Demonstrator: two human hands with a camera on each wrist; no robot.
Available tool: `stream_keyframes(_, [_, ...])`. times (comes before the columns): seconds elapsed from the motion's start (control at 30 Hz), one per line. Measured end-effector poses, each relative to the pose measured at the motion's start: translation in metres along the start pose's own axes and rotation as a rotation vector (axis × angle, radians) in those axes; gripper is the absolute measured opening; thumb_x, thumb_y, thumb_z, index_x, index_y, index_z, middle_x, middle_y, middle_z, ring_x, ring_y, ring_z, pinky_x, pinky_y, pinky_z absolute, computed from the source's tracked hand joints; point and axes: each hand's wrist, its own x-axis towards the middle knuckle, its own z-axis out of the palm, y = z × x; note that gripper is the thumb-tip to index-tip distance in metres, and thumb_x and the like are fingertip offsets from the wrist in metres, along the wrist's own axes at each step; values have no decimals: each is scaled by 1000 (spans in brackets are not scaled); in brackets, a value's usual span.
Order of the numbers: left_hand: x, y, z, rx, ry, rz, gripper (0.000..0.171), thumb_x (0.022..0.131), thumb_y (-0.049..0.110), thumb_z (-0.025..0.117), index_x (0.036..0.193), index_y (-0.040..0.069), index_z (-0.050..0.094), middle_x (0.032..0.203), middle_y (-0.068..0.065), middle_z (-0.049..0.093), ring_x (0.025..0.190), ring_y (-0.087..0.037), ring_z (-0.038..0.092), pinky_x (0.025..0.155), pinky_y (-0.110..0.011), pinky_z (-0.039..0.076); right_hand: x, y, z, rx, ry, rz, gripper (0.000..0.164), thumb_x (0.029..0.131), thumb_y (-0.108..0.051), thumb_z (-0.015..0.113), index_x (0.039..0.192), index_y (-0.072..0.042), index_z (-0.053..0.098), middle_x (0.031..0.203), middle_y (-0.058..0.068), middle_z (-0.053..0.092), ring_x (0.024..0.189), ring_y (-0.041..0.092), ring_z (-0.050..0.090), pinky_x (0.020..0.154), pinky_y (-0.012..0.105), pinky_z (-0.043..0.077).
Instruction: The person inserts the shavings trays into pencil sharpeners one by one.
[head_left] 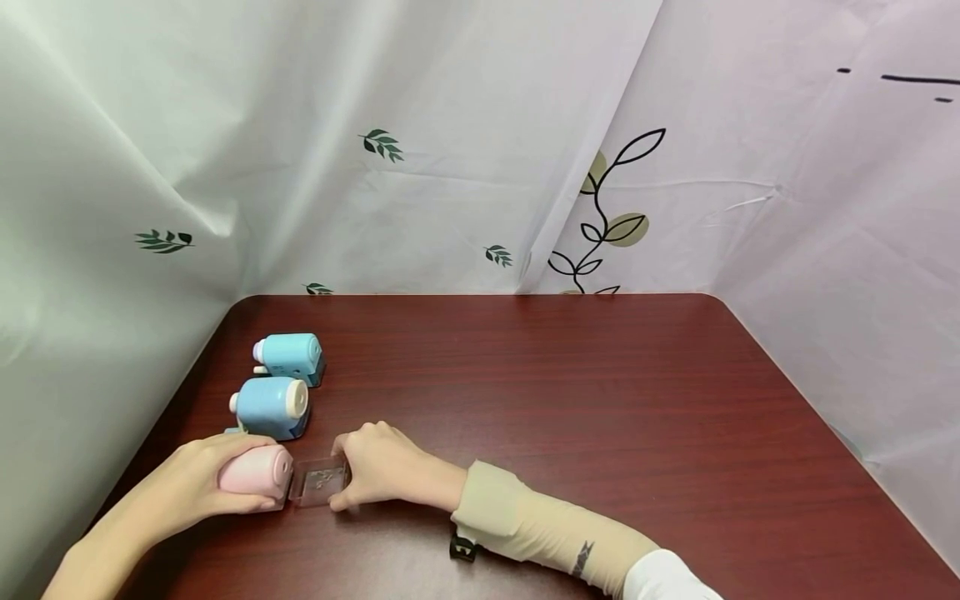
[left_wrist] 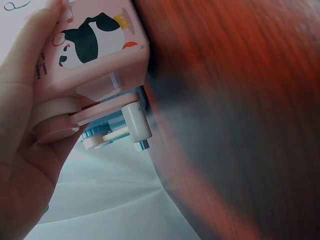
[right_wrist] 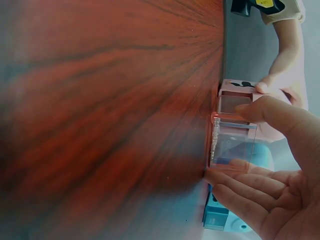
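On the left of the table, my left hand (head_left: pixel 187 482) grips a pink pencil sharpener (head_left: pixel 253 472) with a crank. The left wrist view shows its panda-like picture and the crank handle (left_wrist: pixel 137 122), which points away from the palm. My right hand (head_left: pixel 384 468) holds a clear plastic shavings drawer (right_wrist: pixel 232 147) by its sides, thumb on one side and fingers on the other. That drawer sits at the sharpener's front end, in line with it; whether part of it is still inside cannot be told.
Behind the pink one, a blue crank sharpener (head_left: pixel 270 407) and a turquoise one (head_left: pixel 289 357) stand in a row along the table's left side. The dark red wooden table (head_left: pixel 570 400) reaches to white curtains (head_left: pixel 450 200) at the back and sides.
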Motion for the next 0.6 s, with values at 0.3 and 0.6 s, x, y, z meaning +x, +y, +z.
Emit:
stream_keyframes(0.3, [0,0,0,4,-6,-1,55,52,49,82,98,26,62,85,13,56,70,-2,47,54,-22,41,3,-2,2,4,2,-8,44,59,-52,76,94,-26,64,61,-18,50,50,-1,42,49,16,42])
stream_keyframes(0.6, [0,0,0,6,-4,0,55,52,50,82,98,28,62,86,13,56,70,-2,47,54,-23,41,6,-5,4,0,-1,-14,44,60,-52,76,94,-26,64,62,-18,51,51,-2,42,50,15,42])
